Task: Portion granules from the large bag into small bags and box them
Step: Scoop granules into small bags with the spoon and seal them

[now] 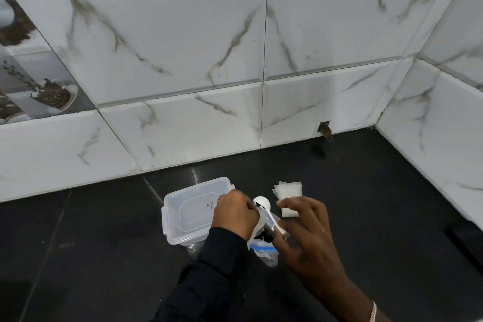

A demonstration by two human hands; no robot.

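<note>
Head view, sole view. Left hand (234, 214): fingers curled tight at the mouth of the large bag (264, 249), which stands low centre on the tabletop (104, 243) with its blue zip strip open and dark granules (262, 236) showing inside; the exact grip is hidden behind the knuckles. Right hand (305, 232): fingers loosely spread, the inner ones holding the handle end of a white spoon (262, 204), whose bowl is raised above the bag mouth. A small bag (287, 211) sits at the fingertips; whether it is pinched or only lies under them cannot be told. Stack of spare small bags (288, 188): flat on the tabletop, just beyond the right hand. Box (188, 213): clear plastic, clip lid seemingly on, just left of the large bag; no filled bag shows through it. Progress, judged: early. Scooping is in hand, nothing boxed, most bags unfilled, and the box is yet to be opened. Surface: glossy black tabletop, faint seams. Room: white grey-veined wall tiles (183, 47) meeting in a corner at right, a printed picture tile at far left, and a chipped gap (324, 131) at the tile base. Left arm in a dark sleeve (209, 285); bracelet (373, 311) on the right wrist.
</note>
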